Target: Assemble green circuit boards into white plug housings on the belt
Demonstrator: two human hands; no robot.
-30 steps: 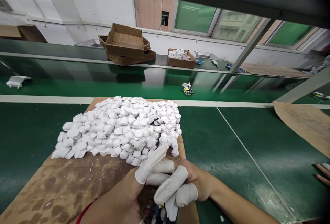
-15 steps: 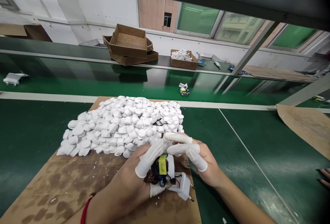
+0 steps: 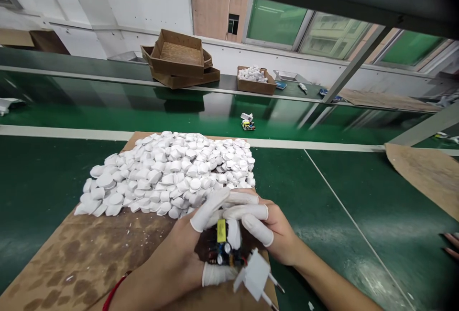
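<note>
My left hand (image 3: 195, 244), with white finger cots on its fingertips, grips a small circuit board (image 3: 225, 251) from the left. The board carries a yellow-taped transformer, capacitors and a white pad (image 3: 234, 234) against its side. Off its lower right hangs a white plug housing (image 3: 255, 275) with two metal pins, tilted downward; a red wire shows between them. My right hand (image 3: 265, 220), also in finger cots, is closed at the board's top edge, its fingertips next to the white pad and touching the left fingers. Some fingertips are hidden behind the board.
A heap of white pads (image 3: 168, 172) lies on a stained cardboard sheet (image 3: 89, 253). Beyond it, another circuit board (image 3: 248, 124) sits on the green conveyor belt (image 3: 201, 127). Cardboard boxes (image 3: 179, 55) stand on the shelf behind. Someone else's fingers (image 3: 451, 244) show at the right edge.
My right hand has moved left and closed in on the circuit board, against my left fingers. The plug housing has swung lower and turned. The board on the belt has shifted left.
</note>
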